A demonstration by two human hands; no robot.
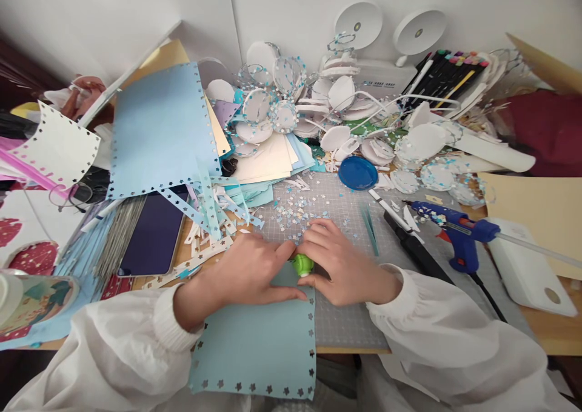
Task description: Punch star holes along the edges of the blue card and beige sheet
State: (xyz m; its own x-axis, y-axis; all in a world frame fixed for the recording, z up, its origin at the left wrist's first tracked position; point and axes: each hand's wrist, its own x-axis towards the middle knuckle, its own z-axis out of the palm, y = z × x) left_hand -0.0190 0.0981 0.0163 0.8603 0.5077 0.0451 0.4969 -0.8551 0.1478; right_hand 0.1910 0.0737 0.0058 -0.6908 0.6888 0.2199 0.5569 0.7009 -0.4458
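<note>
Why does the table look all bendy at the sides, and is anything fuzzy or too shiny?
In the head view the wide lens bows the edges, so the white sleeves balloon and the wall lines curve; the right hand on the green punch is slightly smeared, while the blue glue gun looks sharp; light is soft and even, with only faint shadows and mild sheen on the dark tablet.

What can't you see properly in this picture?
- Green punch: mostly hidden between the left hand and right hand; its shape is unclear in the head view.
- Blue paper sheet: its top edge is covered by both hands.
- Dark tablet: its top is hidden under paper strips.
- Marker pens: labels too small to read.
</note>
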